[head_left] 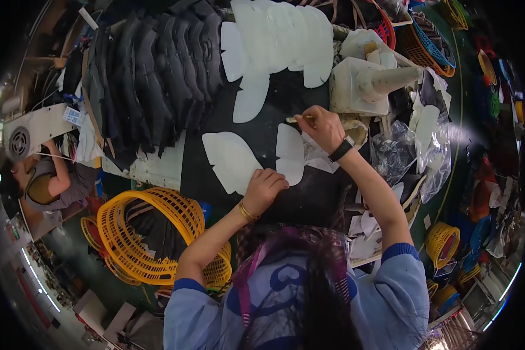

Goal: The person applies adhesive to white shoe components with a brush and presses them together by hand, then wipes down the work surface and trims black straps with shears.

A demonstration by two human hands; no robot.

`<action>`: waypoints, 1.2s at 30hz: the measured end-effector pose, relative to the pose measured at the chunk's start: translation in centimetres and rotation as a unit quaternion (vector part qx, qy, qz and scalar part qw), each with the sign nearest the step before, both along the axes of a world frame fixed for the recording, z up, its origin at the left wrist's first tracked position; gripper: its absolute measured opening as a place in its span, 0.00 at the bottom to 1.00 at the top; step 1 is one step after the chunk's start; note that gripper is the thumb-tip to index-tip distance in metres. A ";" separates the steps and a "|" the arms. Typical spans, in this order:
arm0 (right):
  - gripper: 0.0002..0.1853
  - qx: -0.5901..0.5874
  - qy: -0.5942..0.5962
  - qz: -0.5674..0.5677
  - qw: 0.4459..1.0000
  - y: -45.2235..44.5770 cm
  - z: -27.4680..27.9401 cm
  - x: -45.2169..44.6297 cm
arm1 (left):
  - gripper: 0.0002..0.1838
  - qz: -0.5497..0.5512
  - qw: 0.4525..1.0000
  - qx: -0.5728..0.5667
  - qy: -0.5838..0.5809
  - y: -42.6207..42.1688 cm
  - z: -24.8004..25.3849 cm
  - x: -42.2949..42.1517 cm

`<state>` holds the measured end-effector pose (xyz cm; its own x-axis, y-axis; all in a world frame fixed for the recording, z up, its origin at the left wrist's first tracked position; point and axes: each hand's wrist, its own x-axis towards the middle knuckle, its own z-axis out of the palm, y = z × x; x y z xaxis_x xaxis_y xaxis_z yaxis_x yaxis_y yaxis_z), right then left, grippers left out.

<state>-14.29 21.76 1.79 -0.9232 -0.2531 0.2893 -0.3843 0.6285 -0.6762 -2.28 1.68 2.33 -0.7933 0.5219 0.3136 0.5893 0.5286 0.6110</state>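
My left hand (pixel 265 189) is at the lower edge of a white cut piece (pixel 230 157) with small notches, its fingers bent together and gripping that edge. Just right of it, a second notched white piece (pixel 290 154) lies flat on the black work surface (pixel 201 192). Above that piece my right hand (pixel 322 128) is closed in a pinch around a thin yellowish stick-like tool (pixel 296 119); its far tip is too small to make out. Farther up, overlapping white pieces (pixel 286 38) are spread out, one long piece (pixel 251 96) pointing toward me.
Black padded pieces (pixel 157 76) stand in rows at the left. A stained white container with a cone-shaped spout (pixel 361 84) is at the right, near clear plastic bags (pixel 394 151). Yellow baskets (pixel 114 233) stand lower left. Another person (pixel 58 181) sits at far left.
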 end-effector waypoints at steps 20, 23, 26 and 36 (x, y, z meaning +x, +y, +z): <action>0.06 -0.147 -0.359 0.050 0.920 -2.4 0.5 6.7 | 0.20 -0.057 0.996 -0.061 0.009 4.6 1.0 -21.5; 0.08 -0.255 -0.274 0.134 0.918 -8.5 0.0 4.9 | 0.16 0.047 0.993 0.096 -0.049 0.5 5.4 -19.5; 0.11 -0.217 -0.142 0.170 0.951 -12.2 -1.2 3.2 | 0.11 0.172 0.982 0.063 -0.038 -6.2 6.6 -15.9; 0.14 -0.037 -0.250 0.181 0.950 -5.7 0.0 8.9 | 0.20 0.203 0.971 -0.086 -0.094 -10.6 -2.3 -4.9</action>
